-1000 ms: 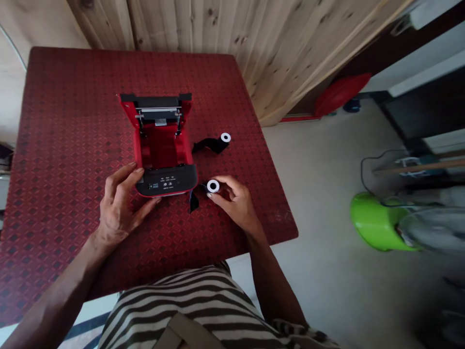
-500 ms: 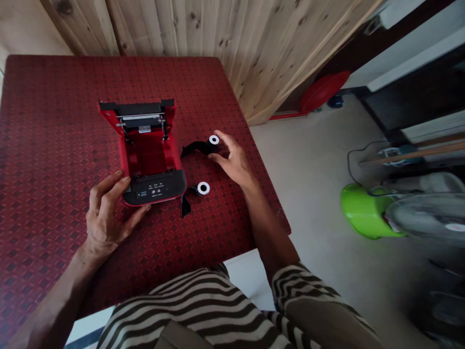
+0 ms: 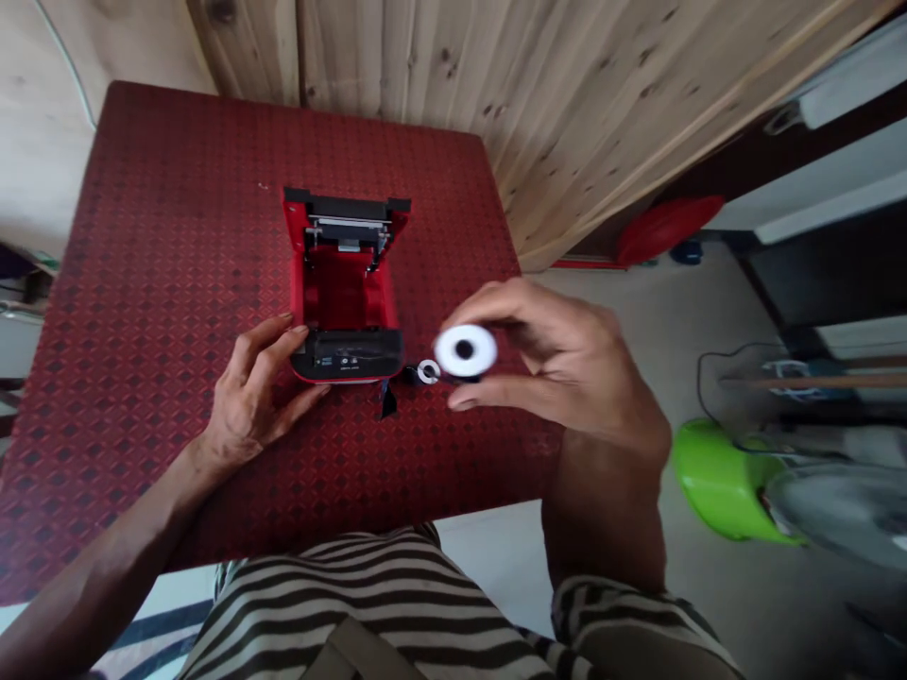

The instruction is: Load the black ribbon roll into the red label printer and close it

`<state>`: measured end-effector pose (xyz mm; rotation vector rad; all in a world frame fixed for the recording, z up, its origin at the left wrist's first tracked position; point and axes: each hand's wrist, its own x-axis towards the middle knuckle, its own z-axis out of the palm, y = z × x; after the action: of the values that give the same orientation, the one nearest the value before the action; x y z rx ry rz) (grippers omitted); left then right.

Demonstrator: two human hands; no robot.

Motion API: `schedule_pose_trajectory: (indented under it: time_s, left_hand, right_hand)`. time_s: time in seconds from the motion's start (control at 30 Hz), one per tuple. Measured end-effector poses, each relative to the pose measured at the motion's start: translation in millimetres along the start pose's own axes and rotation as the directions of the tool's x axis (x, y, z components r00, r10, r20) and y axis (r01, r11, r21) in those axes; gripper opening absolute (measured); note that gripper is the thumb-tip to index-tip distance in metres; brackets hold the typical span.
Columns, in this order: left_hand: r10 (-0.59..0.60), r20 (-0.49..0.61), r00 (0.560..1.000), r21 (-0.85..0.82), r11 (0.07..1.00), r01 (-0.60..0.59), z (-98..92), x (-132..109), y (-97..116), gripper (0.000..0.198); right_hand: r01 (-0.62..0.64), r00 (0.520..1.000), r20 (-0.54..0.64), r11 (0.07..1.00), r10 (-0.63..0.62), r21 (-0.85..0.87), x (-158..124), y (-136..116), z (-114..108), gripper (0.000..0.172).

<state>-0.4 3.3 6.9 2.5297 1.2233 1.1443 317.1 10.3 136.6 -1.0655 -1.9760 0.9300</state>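
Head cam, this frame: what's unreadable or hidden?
All head view.
Panel labels on printer: too small.
Body of held roll: end-on, blurred, covered by right hand.
Right side of second roll: behind held roll.
Blurry grey object, right edge: cut off.

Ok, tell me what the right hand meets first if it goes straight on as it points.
Probably the red printer, near its black front; the right hand and its white roll look raised, so they may pass over the other roll.
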Motion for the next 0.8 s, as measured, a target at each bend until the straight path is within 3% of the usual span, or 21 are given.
schedule_pose_trajectory:
  time_s: [0.07, 0.13, 0.3, 0.43, 0.57, 0.8]
  left_hand:
    - [-0.003, 0.014, 1.0, -0.017, 1.0, 0.003, -0.5, -2, 0, 0.073]
    - [-0.016, 0.034, 0.999, -0.032, 0.999, 0.017, -0.7, -4, -1, 0.067]
    - [0.0, 0.026, 1.0, -0.043, 0.999, 0.001, 0.4, -4, -1, 0.068]
    - [-0.015, 0.03, 0.999, -0.034, 0.999, 0.016, 1.5, -3, 0, 0.077]
    - [-0.025, 0.036, 0.999, -0.043, 0.999, 0.027, 2.2, -4, 1, 0.082]
    - [-0.022, 0.031, 0.999, -0.041, 0.999, 0.024, 2.4, -5, 1, 0.082]
  right_hand:
    - [0.041, 0.991, 0.132, 0.996, -0.031, -0.073, 24, 2, 15, 0.04]
    - [0.035, 0.984, 0.177, 0.987, -0.006, -0.16, 46, 11, 33, 0.034]
    - [-0.048, 0.988, 0.111, 0.899, 0.106, -0.435, 73, 28, 66, 0.022]
    - [-0.097, 0.979, 0.08, 0.77, 0.189, -0.631, 79, 26, 76, 0.015]
    - [-0.146, 0.943, 0.096, 0.655, 0.319, -0.741, 90, 18, 84, 0.023]
    - [-0.051, 0.925, 0.19, 0.601, 0.33, -0.798, 93, 8, 88, 0.027]
